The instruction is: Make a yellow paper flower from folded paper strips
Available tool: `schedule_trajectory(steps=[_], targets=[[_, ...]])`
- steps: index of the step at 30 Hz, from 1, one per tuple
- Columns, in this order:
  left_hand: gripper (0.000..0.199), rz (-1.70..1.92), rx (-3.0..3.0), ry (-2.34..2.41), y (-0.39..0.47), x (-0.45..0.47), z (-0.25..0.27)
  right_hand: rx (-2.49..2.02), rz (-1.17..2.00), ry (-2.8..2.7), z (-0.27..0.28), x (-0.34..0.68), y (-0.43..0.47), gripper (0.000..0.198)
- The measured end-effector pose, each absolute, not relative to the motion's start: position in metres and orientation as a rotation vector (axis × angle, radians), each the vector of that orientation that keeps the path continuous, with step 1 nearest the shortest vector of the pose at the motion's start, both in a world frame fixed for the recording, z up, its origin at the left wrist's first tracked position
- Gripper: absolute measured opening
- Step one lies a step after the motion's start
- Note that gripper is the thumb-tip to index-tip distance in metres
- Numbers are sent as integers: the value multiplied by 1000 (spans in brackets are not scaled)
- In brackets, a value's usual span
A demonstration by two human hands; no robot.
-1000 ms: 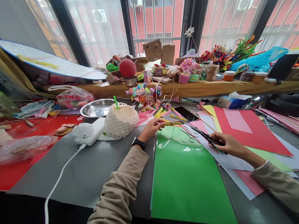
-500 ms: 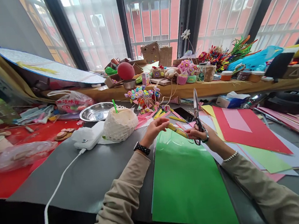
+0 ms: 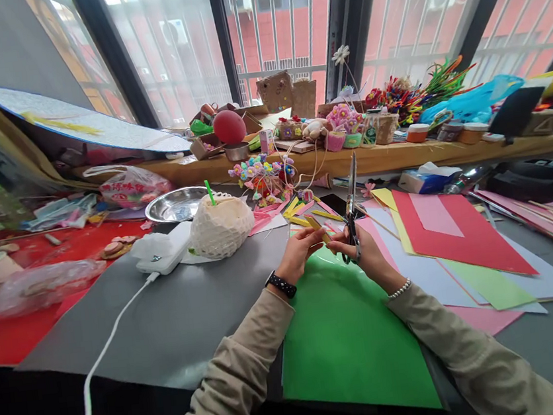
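Over the far part of a green sheet (image 3: 351,339), my left hand (image 3: 302,252) pinches a narrow yellow paper strip (image 3: 317,224) between thumb and fingertips. My right hand (image 3: 370,260) is closed around the handles of a pair of scissors (image 3: 353,189), whose blades point up and away from me. The thumb and finger of that hand also reach the strip's near end, close to my left fingertips. Some of the strip is hidden by my fingers. Just beyond lie several more yellow strips (image 3: 301,210) and pink strips (image 3: 265,219).
A netted white coconut (image 3: 221,226) with a green straw stands left of my hands, near a metal plate (image 3: 171,206) and a white charger (image 3: 169,250) with a cable. Coloured sheets (image 3: 464,233) spread to the right. Crafts and jars line the ledge (image 3: 187,172) under the windows.
My hands have come closer together, the right one moving left with the scissors. The yellow strip, earlier stretched between them, now shows shorter between my fingertips.
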State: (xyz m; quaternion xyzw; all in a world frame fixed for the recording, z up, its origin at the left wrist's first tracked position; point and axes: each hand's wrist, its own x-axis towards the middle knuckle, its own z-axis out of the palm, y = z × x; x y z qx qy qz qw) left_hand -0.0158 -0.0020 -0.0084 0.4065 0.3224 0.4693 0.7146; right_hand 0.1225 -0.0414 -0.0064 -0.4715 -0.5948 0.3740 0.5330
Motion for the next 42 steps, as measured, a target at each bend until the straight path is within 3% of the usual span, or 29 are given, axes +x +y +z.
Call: schedule_trajectory(steps=[11, 22, 29, 42], targets=[[26, 1108, 793, 735, -4, -8, -12, -1233, 612, -1524, -19, 124, -38, 34], [16, 1323, 595, 556, 10, -34, 10, -1256, 1014, -1635, -11, 133, -53, 34], [9, 1411, 614, 464, 21, -35, 29, -1386, 852, -1785, -3, 129, -66, 36], [15, 1405, 582, 314, 17, -22, 30, -1453, 612, -1808, -5, 109, -73, 36]])
